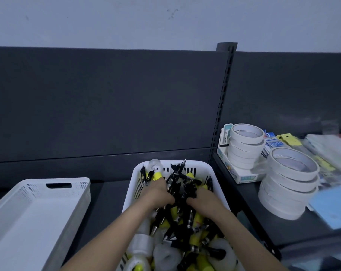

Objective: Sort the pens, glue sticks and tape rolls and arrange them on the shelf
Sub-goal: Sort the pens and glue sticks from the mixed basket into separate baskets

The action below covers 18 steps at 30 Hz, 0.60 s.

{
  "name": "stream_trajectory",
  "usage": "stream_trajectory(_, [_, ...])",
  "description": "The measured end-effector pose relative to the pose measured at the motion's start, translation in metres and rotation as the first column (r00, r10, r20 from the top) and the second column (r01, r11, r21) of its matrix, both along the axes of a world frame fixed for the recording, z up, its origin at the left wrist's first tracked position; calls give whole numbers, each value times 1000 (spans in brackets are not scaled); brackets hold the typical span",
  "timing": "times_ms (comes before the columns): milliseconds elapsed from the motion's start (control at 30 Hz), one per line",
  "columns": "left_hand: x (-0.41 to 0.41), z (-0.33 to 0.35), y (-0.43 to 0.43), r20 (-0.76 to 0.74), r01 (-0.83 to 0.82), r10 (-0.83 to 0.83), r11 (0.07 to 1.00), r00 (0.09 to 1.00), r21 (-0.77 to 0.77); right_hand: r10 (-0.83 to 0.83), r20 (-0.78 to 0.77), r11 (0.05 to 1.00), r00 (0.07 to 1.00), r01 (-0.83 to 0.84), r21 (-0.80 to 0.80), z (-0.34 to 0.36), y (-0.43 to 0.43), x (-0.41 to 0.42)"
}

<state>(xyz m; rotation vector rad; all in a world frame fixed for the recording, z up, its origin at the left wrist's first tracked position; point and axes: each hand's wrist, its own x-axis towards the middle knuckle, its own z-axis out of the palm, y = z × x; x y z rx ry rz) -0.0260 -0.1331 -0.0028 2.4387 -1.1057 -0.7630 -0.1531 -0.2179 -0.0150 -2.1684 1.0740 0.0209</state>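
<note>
A white slotted basket (135, 174) in front of me holds a heap of black pens (187, 218), yellow glue sticks (197, 220) and clear tape rolls (166, 255). Both my hands are deep in the heap. My left hand (158, 192) and my right hand (200, 200) together grip a bundle of black pens (177, 182), whose tips stick up toward the basket's far rim. My fingers are mostly hidden among the pens.
An empty white perforated tray (38, 210) sits to the left on the dark shelf (107, 192). On the right shelf section stand two stacks of white tape rolls (246, 145) (291, 182), a small carton, packaged stationery and a blue pad (334, 208).
</note>
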Motion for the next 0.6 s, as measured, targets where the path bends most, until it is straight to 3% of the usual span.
stream_trajectory(100, [11, 5, 5, -113, -75, 65, 993, 991, -86, -19, 89, 989, 996, 6, 148, 3, -7, 4])
stream_trajectory(300, [22, 11, 14, -276, -162, 91, 956, 957, -246, 46, 191, 982, 981, -80, 173, 17, -19, 2])
stream_trajectory(467, [24, 10, 29, -228, -206, 149, 945, 962, -253, 220, -21, 974, 975, -218, 67, 10, -11, 7])
stream_trajectory(600, [26, 18, 46, -152, -234, 199, 937, 968, -258, 259, 121, 965, 958, -261, 2, 21, -6, 5])
